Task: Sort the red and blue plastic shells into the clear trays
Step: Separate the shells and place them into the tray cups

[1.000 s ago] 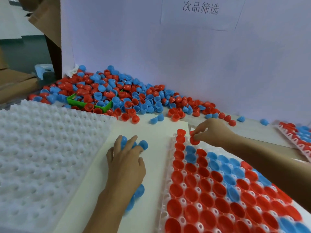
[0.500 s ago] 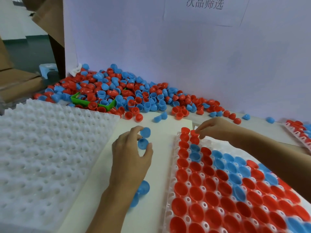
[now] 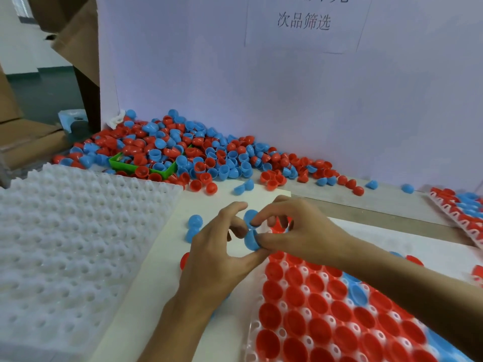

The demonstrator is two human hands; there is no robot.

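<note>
At the frame's centre the left hand (image 3: 217,259) and right hand (image 3: 295,231) meet, fingers curled, both pinching a blue shell (image 3: 251,240); a second blue shell (image 3: 250,216) sits just above between their fingertips. The filled tray (image 3: 326,309) lies lower right, an empty white tray (image 3: 65,244) left, the shell pile (image 3: 196,152) above.

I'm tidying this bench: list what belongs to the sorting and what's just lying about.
In the job:
left hand
right hand
blue shell both pinch
filled tray
shell pile

Lying about:
green bin
white foam sheet
paper sign
</note>
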